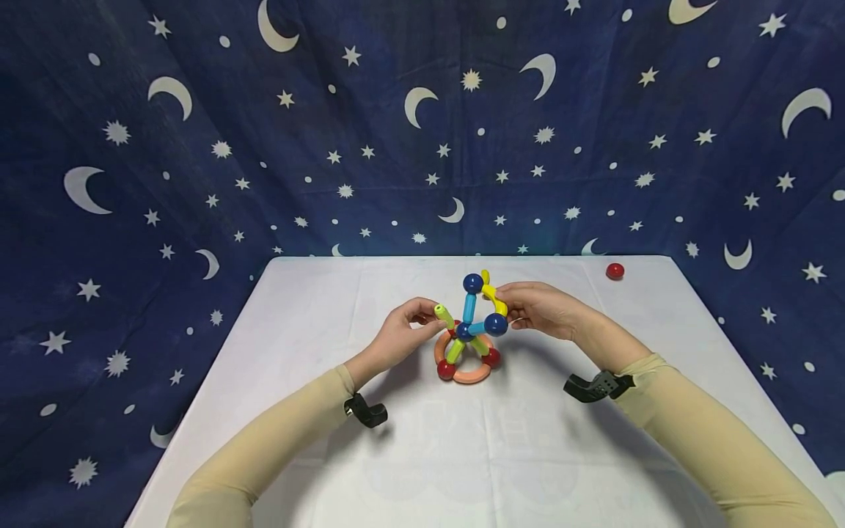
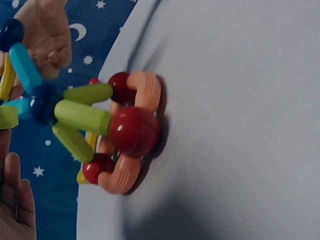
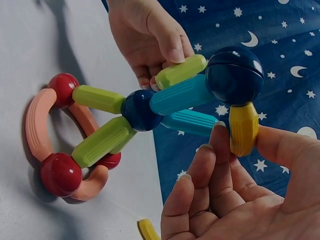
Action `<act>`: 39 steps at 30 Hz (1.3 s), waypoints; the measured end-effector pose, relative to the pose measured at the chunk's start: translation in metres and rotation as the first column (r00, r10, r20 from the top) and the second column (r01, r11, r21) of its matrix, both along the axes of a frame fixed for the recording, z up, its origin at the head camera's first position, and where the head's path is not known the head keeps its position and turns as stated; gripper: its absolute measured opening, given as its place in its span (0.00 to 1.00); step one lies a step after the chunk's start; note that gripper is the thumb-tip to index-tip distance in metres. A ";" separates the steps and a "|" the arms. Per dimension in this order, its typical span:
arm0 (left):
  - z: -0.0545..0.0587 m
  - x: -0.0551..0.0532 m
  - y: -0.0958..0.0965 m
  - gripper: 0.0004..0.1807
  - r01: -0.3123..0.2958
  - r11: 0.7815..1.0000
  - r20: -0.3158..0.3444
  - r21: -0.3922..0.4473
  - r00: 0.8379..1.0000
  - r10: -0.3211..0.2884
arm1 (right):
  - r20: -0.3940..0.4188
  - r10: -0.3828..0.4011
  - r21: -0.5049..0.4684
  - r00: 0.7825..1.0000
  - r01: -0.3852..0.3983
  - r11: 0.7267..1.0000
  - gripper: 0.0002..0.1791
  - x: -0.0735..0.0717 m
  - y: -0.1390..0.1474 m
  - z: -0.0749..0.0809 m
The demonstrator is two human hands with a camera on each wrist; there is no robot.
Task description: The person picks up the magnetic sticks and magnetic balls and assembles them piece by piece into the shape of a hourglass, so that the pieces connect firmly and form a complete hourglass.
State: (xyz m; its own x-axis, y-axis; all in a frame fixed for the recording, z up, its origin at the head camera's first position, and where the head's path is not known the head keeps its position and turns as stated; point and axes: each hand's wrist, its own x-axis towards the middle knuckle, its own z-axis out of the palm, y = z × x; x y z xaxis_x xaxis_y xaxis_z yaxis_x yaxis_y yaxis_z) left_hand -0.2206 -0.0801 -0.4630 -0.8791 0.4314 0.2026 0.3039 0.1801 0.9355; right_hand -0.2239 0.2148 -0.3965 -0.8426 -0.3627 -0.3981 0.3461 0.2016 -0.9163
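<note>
A toy of magnetic rods and balls stands on the table: a ring of salmon curved rods (image 1: 472, 377) with red balls (image 1: 446, 369), lime green rods rising to a central blue ball (image 1: 465, 332), and two light blue rods (image 3: 181, 95) tipped by dark blue balls (image 3: 235, 75). My left hand (image 1: 408, 331) pinches a separate lime green rod (image 3: 181, 71) between thumb and fingers, beside the toy's left side. With thumb and fingers, my right hand (image 1: 543, 308) pinches a yellow curved rod (image 3: 244, 130), whose end meets a dark blue ball.
A loose red ball (image 1: 615, 271) lies near the table's back right corner. Another yellow piece (image 3: 148, 230) shows at the bottom edge of the right wrist view. White cloth covers the table (image 1: 528, 455), and a dark blue star-and-moon curtain (image 1: 370, 110) hangs behind it.
</note>
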 end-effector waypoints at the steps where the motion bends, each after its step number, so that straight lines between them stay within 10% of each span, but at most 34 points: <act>1: 0.000 0.001 0.001 0.12 0.004 1.000 -0.001 0.000 1.000 -0.004 | 0.000 0.000 -0.002 1.000 0.000 1.000 0.28 0.000 0.000 0.000; 39: -0.004 0.009 0.014 0.13 0.028 1.000 -0.004 0.011 1.000 -0.028 | 0.000 0.012 0.003 1.000 -0.012 1.000 0.30 -0.001 0.001 0.000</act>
